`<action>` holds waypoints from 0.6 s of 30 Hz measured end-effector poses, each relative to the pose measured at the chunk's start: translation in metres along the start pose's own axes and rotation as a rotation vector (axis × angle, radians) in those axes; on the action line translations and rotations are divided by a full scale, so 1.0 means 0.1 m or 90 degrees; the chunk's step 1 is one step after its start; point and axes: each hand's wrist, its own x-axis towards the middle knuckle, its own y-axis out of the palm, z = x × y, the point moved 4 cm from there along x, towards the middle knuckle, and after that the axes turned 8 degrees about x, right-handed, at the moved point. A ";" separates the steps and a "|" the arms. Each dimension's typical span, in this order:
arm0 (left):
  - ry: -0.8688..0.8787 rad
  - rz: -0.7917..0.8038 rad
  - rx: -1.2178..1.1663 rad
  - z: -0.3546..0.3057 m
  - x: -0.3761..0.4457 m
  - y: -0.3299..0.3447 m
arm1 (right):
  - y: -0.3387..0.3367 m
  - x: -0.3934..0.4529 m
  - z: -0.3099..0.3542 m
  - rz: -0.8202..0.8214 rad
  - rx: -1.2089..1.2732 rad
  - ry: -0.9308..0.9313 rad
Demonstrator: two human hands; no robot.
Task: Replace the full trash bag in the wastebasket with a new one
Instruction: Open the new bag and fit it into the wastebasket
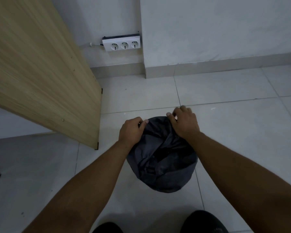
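Note:
A dark grey trash bag (pixel 160 158) covers the wastebasket on the white tiled floor, low in the middle of the view. The basket itself is hidden under the bag's plastic. My left hand (pixel 132 130) pinches the bag's edge at the far left of the rim. At the far right of the rim, my right hand (pixel 183 122) grips the bag's edge with bent fingers. The bag's inside looks crumpled and dark, and I cannot tell what it holds.
A wooden furniture panel (pixel 45 71) stands close on the left of the basket. A white triple socket strip (pixel 122 43) hangs on the wall behind. A wall corner (pixel 144 64) juts out beyond. My dark shoes (pixel 203 222) are at the bottom edge.

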 end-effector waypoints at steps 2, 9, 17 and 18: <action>-0.009 0.010 -0.026 0.04 -0.03 0.00 | -0.14 -0.12 0.25 -0.029 0.040 -0.177; -0.026 0.007 -0.059 0.02 -0.14 -0.01 | 0.45 -0.65 0.45 0.383 -0.252 -0.137; -0.138 0.027 -0.124 0.09 -0.38 -0.06 | 0.83 -0.89 0.13 0.513 -0.407 -0.015; -0.139 0.045 -0.115 0.08 -0.39 -0.07 | 0.78 -0.89 0.19 0.510 -0.395 -0.004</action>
